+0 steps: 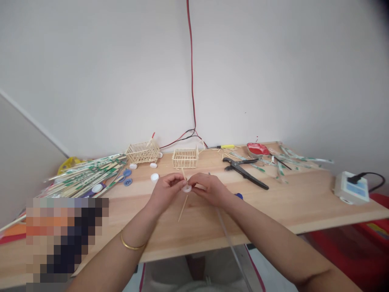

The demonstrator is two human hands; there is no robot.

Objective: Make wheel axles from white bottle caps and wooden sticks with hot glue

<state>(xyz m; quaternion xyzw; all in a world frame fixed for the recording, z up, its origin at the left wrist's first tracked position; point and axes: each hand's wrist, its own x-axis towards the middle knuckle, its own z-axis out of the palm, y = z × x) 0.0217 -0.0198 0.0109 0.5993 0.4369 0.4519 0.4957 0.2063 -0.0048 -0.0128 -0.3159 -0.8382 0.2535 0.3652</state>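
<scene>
In the middle of the head view, my left hand (168, 190) and my right hand (209, 187) meet over the table. Fingers of both pinch a small white bottle cap (186, 188) between them. A thin wooden stick (182, 207) shows above and below the cap; whether it passes through is hidden by my fingers. Just beyond my hands stands a small stick-built cart body (185, 158). Left of it is a second one (142, 152), with white caps by its base. Another white cap (154, 177) lies near my left hand.
Wrapped chopsticks (94, 176) pile up at the left, beside blue caps (127, 181). Black cutting pliers (246, 172), a red-filled dish (257, 149) and torn wrappers lie to the right. A power socket box (351, 187) sits at the right edge. Cables hang down the wall.
</scene>
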